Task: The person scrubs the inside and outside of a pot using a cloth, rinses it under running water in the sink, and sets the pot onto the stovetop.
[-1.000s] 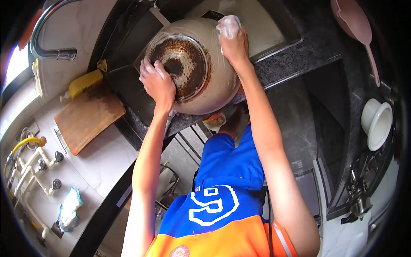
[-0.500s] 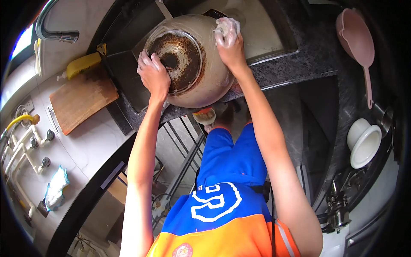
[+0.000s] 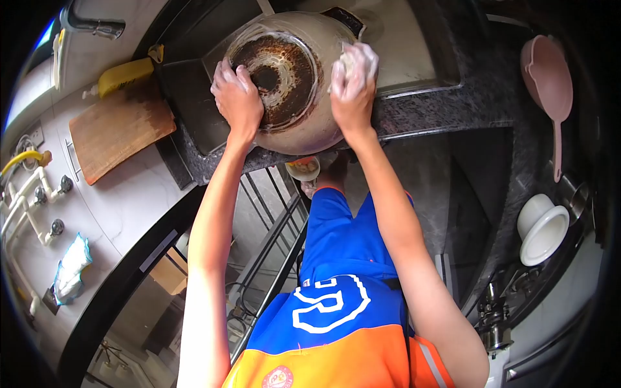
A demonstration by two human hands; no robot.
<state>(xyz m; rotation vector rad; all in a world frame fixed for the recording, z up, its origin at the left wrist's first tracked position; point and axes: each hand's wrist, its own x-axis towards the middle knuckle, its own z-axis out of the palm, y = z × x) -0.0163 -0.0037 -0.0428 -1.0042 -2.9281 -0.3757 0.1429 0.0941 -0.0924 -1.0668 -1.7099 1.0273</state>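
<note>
An upside-down wok (image 3: 301,132) rests over the sink (image 3: 414,61), its rounded underside smeared with suds and its ring-shaped base browned with scorch marks. A dark handle (image 3: 346,19) sticks out at its far side. My left hand (image 3: 238,97) grips the wok beside the base ring, fingers curled and soapy. Against the wok's right flank, my right hand (image 3: 354,87) is closed around a pale, lathered scrubbing pad (image 3: 346,64), mostly hidden by the foamy fingers.
Left of the sink are a wooden cutting board (image 3: 123,132) and a yellow bottle (image 3: 126,77), below the faucet (image 3: 97,26). A pink ladle-shaped scoop (image 3: 548,84) and a white bowl (image 3: 543,233) stand on the right. A small bowl (image 3: 303,168) shows below the counter edge.
My right hand has slid down and slightly right along the wok's side with the pad. The wok has turned a little, showing more of its handle. My left hand keeps its hold.
</note>
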